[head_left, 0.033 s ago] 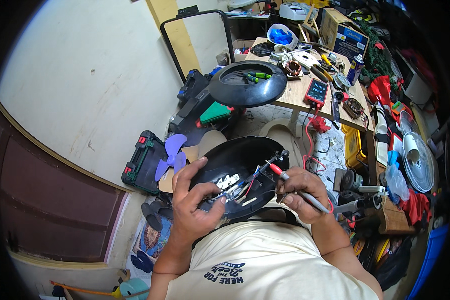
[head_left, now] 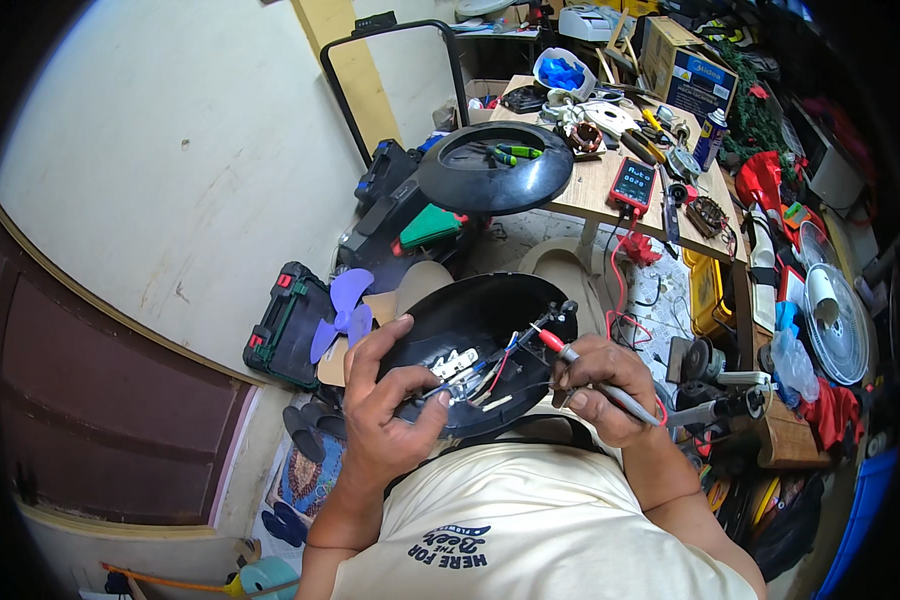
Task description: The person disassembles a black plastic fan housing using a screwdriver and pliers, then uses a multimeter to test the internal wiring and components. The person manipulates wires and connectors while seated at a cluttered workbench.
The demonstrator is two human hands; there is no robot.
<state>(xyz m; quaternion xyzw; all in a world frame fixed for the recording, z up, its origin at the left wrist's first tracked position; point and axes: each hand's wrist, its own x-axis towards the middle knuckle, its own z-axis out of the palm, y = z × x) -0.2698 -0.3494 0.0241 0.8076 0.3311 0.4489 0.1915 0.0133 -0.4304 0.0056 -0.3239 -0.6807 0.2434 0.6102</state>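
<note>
A black round shell [head_left: 480,310], like a fan base, is tilted in front of my waist with its hollow side showing. My left hand [head_left: 388,405] grips its left rim, with thumb and index finger closed in beside a white switch block [head_left: 456,368] and thin wires. What the fingertips pinch there is hard to make out. In my right hand [head_left: 610,380] is a red-and-grey test probe [head_left: 550,340], held like a pen. Its metal tip points at the wire ends near the shell's right rim. A red-cased multimeter [head_left: 633,186], its screen lit, rests on the table.
The wooden table [head_left: 592,198] ahead holds pliers, motor parts and a spray can [head_left: 711,140]. A black ring-shaped cover [head_left: 495,195] carries green-handled pliers [head_left: 515,153]. A purple fan blade [head_left: 343,318] and toolbox [head_left: 288,320] stand left. The red lead [head_left: 618,285] hangs off the table.
The white switch block and its wires have shifted slightly inside the shell. Both hands and the probe stay nearly in the same place.
</note>
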